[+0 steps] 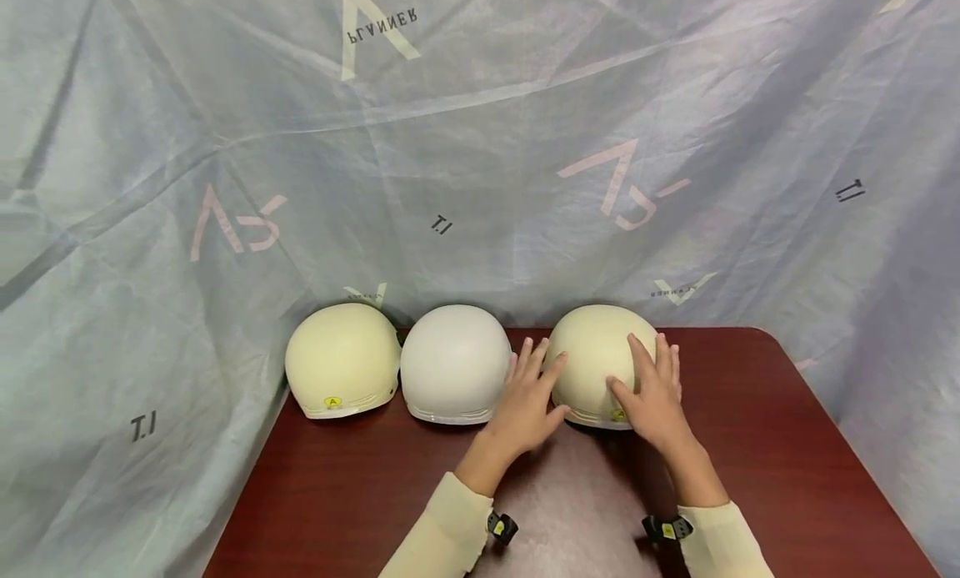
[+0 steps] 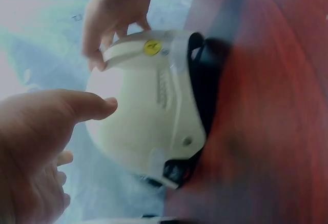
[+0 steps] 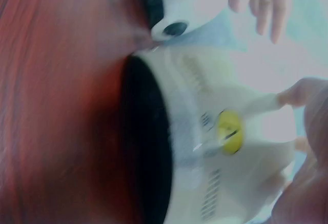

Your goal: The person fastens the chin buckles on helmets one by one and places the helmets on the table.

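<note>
Three open-face helmets stand in a row at the back of the table. The right one is a cream helmet (image 1: 588, 353) with a small yellow sticker low on its front. My right hand (image 1: 656, 403) touches its right side, fingers spread over the shell; in the left wrist view the right hand's (image 2: 118, 8) fingertips meet the shell. On its other side is my left hand (image 1: 525, 407), fingers extended, just left of the shell; its thumb (image 2: 89, 105) lies near the helmet in the left wrist view, contact unclear. A white helmet (image 1: 453, 357) sits left of that hand.
At the far left stands another cream helmet (image 1: 341, 353) with a yellow sticker, close beside the white one. The dark red table (image 1: 337, 495) ends behind the helmets at a grey printed sheet (image 1: 480, 169). Both wrists wear dark strapped devices.
</note>
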Demonstrator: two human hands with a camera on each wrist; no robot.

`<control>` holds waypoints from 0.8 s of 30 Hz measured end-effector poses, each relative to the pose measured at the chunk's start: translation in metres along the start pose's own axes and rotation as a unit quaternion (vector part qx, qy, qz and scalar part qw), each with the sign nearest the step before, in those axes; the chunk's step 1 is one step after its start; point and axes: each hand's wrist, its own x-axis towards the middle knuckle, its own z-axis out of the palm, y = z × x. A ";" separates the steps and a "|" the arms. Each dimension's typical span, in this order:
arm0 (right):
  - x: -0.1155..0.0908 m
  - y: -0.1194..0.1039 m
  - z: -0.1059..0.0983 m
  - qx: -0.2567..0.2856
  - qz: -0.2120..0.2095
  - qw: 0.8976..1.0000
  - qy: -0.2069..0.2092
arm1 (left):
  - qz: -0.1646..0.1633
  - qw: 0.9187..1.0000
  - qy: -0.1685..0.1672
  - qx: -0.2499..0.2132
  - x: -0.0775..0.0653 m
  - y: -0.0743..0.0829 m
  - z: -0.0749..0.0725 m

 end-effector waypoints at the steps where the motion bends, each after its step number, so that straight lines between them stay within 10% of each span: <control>1: -0.001 -0.003 -0.001 -0.001 -0.001 1.000 0.009 | -0.001 1.000 0.007 0.004 0.000 -0.003 -0.004; 16: -0.032 -0.044 -0.002 0.034 -0.036 0.998 0.040 | -0.152 0.984 0.088 0.039 0.001 -0.095 -0.054; 24: -0.039 -0.043 0.006 0.037 -0.046 0.998 0.033 | -0.176 0.975 0.128 0.049 0.005 -0.120 -0.042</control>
